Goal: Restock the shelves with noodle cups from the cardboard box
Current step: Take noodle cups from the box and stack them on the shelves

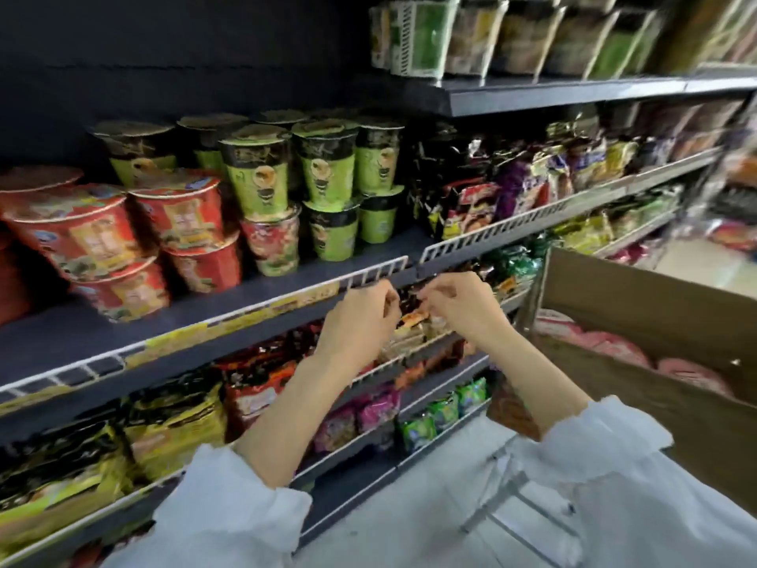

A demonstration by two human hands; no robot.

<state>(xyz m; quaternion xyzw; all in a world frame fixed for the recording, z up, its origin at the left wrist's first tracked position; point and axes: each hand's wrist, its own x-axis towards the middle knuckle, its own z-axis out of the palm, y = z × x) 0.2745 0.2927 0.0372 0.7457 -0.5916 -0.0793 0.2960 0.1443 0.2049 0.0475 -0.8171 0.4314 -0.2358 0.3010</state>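
Both my hands are up at the white wire fence (375, 274) on the front edge of the cup shelf (172, 321). Left hand (360, 313) just below the fence's right end, fingers curled in. Right hand (458, 303) just right of it, fingers also curled, tips close to the left hand's. Whether either pinches something I can't tell; motion blur smears the gap between them. No cup in either hand.

Green noodle cups (327, 166) stand stacked two high above and behind the fence. Red noodle cups (180, 223) sit left of them, also stacked; the leftmost red one is cut off by the frame edge. Labels unreadable.

Cardboard box (639, 305) is right of the fence, well apart from the hands, its far side out of frame. Pink lids (614, 342) show inside it, mostly hidden by the box wall, count unclear.

Packets (413, 334) on the shelf below the fence are partly hidden behind my hands. White sleeves (229, 510) cover both forearms at the bottom.
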